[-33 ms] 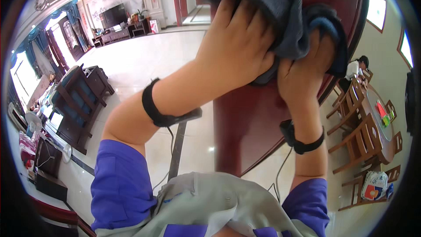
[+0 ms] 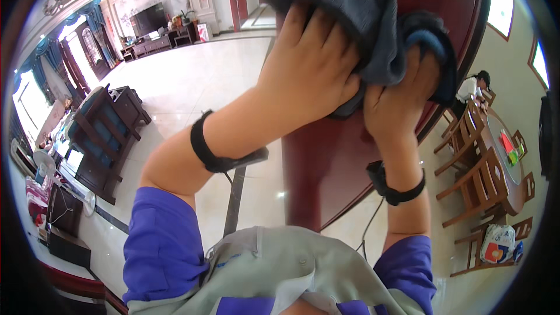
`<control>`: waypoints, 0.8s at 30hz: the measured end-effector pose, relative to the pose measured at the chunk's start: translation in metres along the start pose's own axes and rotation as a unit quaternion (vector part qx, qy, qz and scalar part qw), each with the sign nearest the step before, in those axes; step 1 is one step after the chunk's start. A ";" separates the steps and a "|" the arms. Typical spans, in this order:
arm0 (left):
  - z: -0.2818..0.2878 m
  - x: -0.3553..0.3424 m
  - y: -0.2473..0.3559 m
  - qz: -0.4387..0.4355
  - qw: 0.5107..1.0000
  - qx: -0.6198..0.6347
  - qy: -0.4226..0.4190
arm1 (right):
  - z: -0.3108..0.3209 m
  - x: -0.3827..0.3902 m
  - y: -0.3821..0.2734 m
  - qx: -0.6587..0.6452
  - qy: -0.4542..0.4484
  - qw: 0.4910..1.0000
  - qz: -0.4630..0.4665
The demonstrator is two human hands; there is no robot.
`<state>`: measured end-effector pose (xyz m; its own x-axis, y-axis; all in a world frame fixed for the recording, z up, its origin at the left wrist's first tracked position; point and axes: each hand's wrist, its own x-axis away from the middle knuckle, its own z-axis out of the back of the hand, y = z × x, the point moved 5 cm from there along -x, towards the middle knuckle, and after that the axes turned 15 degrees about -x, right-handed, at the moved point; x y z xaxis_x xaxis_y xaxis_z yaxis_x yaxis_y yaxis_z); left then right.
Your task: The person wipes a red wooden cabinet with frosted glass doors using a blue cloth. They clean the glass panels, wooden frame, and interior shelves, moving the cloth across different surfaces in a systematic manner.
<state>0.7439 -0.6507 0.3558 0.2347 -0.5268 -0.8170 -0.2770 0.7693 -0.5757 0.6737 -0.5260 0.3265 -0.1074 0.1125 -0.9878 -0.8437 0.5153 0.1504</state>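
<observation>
Grey-blue cloth (image 2: 373, 14) sits at the top of the head view, in front of the upper part of a glossy dark red panel (image 2: 332, 157). Left hand (image 2: 315, 61): back of the hand toward the camera, fingers slightly spread, their ends running under the cloth's dark edge. Right hand (image 2: 402, 90): just beside it, fingers reaching into a bunched dark fold (image 2: 448, 73) with a brighter blue band. Fingertips are covered, so I cannot tell whether either hand pinches the fabric or only presses it, nor whether this is one cloth or two.

Handling, judged from looks: light, limp, thick-napped, not fragile; creases readily and gives little resistance. Best hold is probably the thick folds near the fingers, palms flat behind, rather than the loose outer edge. Panel looks stiff, smooth and likely slippery under fabric.

Black straps circle the left wrist (image 2: 201, 140) and right wrist (image 2: 405, 195). To the right, wooden chairs (image 2: 481, 184) stand around a table (image 2: 513, 189).
</observation>
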 end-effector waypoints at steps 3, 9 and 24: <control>-0.003 0.043 0.027 0.021 0.999 0.030 -0.030 | -0.005 0.051 -0.009 -0.037 0.010 0.999 -0.034; -0.005 0.125 0.080 0.115 0.976 0.140 -0.123 | -0.016 0.153 -0.036 -0.152 0.035 0.985 -0.073; 0.029 0.227 0.112 0.197 0.911 0.276 -0.237 | -0.009 0.213 -0.111 -0.329 -0.147 0.913 -0.190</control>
<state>0.7933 -0.6735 0.1071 0.6307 -0.0565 -0.7740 0.0524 0.9982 -0.0301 0.7399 -0.5669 0.0988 0.3236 0.3050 -0.8957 -0.9343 -0.0465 -0.3534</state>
